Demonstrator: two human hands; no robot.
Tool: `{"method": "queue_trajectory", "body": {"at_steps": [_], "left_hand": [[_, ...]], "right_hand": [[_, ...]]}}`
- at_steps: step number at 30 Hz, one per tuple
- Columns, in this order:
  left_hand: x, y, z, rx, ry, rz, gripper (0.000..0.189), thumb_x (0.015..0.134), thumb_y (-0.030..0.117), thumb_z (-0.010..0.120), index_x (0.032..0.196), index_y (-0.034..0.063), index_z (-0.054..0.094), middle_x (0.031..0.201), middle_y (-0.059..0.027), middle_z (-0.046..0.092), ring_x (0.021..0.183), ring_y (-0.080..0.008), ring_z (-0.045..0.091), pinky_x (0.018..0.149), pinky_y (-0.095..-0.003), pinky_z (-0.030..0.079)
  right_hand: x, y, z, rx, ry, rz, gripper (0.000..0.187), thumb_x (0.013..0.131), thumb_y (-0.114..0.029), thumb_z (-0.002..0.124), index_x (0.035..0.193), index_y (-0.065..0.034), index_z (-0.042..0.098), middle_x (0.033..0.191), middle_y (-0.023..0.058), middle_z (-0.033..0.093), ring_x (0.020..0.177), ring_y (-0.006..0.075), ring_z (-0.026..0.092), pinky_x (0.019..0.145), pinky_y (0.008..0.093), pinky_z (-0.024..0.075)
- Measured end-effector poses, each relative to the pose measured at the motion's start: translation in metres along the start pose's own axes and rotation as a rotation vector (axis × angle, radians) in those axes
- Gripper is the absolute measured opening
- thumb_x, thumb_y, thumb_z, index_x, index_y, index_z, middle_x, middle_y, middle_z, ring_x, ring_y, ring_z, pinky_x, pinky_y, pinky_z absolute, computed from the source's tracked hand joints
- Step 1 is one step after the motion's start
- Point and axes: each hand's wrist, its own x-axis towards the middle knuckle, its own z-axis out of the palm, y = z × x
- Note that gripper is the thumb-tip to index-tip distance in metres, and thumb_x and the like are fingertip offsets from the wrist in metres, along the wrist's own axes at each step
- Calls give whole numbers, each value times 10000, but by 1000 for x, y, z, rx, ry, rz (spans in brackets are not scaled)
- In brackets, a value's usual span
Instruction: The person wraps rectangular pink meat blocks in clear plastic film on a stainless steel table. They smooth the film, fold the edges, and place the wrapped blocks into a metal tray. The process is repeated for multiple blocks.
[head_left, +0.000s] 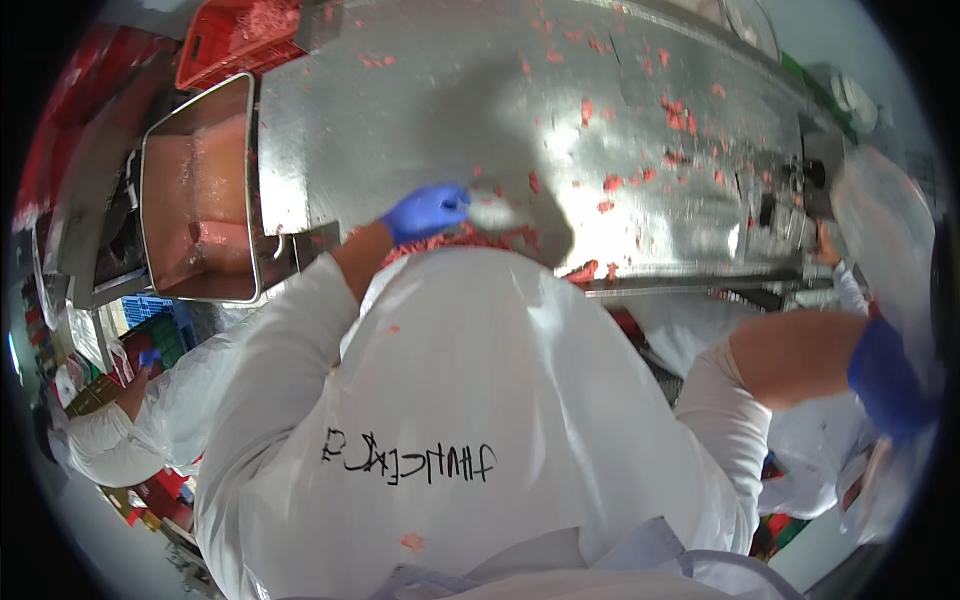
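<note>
My left hand (424, 214), in a blue glove, is low over the stainless steel table (360, 127) near its front edge. Its fingers are curled, and the frame does not settle whether anything is in them. Just below this hand, a line of red meat scraps (495, 238) lies against the front of my white apron (465, 360). Stretched far out to the right, away from the tabletop, is my right hand (892, 382), also blue-gloved. It looks blurred near the picture's rim, beside translucent plastic, and its fingers cannot be made out.
More meat bits (679, 116) are scattered across the table. A deep metal tub (253, 187) stands at the left end, with a red crate (214, 64) of meat behind it. At the right end, another person's hand (826, 246) touches a metal machine (780, 217). Another co-worker (187, 405) is at lower left.
</note>
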Motion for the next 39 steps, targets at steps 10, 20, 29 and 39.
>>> {"method": "queue_trajectory", "body": {"at_steps": [10, 20, 29, 39], "left_hand": [[-111, -61, 17, -263, 511, -124, 282, 942, 171, 667, 1182, 27, 637, 1051, -63, 698, 978, -137, 637, 898, -298, 495], [-120, -17, 7, -107, 528, -8, 415, 898, 139, 716, 1284, 54, 591, 1148, -122, 655, 1072, -213, 641, 943, -352, 495], [-100, 144, -14, 930, 548, 700, 752, 809, 379, 741, 1476, 188, 452, 1439, -132, 511, 1381, -348, 437, 1210, -546, 204], [12, 33, 12, 383, 174, 491, 250, 862, 252, 684, 1052, 92, 711, 951, -94, 706, 912, -225, 656, 924, -387, 463]], "right_hand": [[49, 83, 153, -111, -505, 219, 372, 891, -212, 594, 1182, 10, 658, 1063, 204, 709, 1002, 327, 693, 886, 451, 534], [-199, 125, 296, -498, -1582, 472, 501, 907, -295, 544, 1330, -27, 562, 1295, 248, 617, 1193, 413, 598, 1033, 493, 458], [-219, -15, 154, -256, -1241, -162, 181, 717, -135, 627, 875, -94, 706, 836, 129, 639, 829, 344, 637, 777, 448, 480], [-156, -97, 102, -27, -861, 164, 212, 549, -34, 627, 746, -108, 655, 728, 48, 657, 716, 268, 653, 741, 402, 461]]}}
